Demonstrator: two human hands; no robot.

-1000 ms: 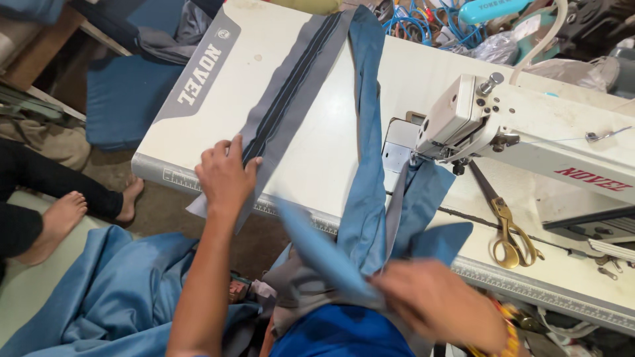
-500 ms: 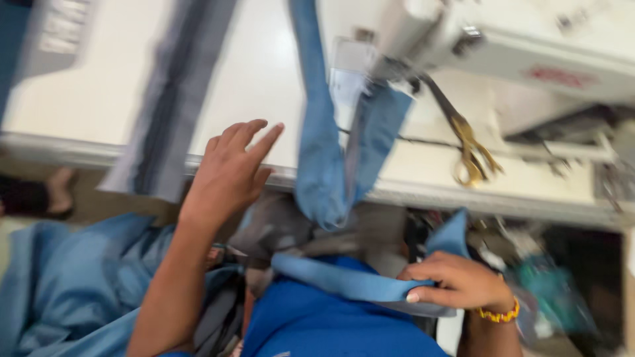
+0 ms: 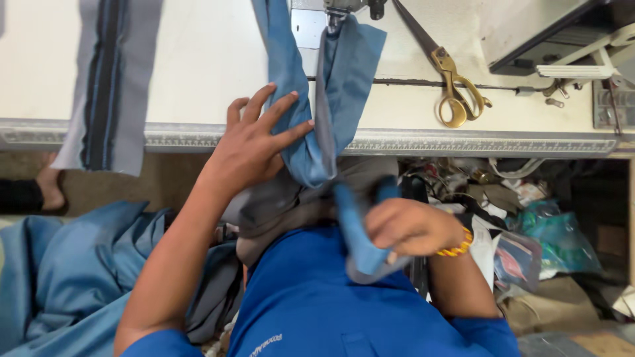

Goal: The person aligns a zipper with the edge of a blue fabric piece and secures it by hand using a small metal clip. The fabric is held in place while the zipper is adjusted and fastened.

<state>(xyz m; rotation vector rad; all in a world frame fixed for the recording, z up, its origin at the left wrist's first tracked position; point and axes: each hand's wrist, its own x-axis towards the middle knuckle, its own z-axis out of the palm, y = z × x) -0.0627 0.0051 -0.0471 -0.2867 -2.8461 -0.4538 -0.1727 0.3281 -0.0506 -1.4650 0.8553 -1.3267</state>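
Note:
A long blue fabric strip (image 3: 331,86) hangs from under the sewing machine's needle over the front edge of the white table (image 3: 198,59). My left hand (image 3: 254,142) lies flat against the strip at the table edge, fingers spread. My right hand (image 3: 410,228) is closed on the strip's lower end, close to my blue shirt (image 3: 311,304). Grey cloth (image 3: 278,208) is bunched in my lap below the left hand.
Gold-handled scissors (image 3: 446,82) lie on the table right of the needle. A grey strip with a dark zipper (image 3: 109,79) drapes over the table's left edge. A blue fabric heap (image 3: 73,271) lies on the floor at left; scraps and bags (image 3: 542,231) at right. Another person's foot (image 3: 49,188) shows far left.
The view has dropped toward my lap. My left hand moved right from the zipper strip onto the blue strip. My right hand pulled the strip's end in toward my body.

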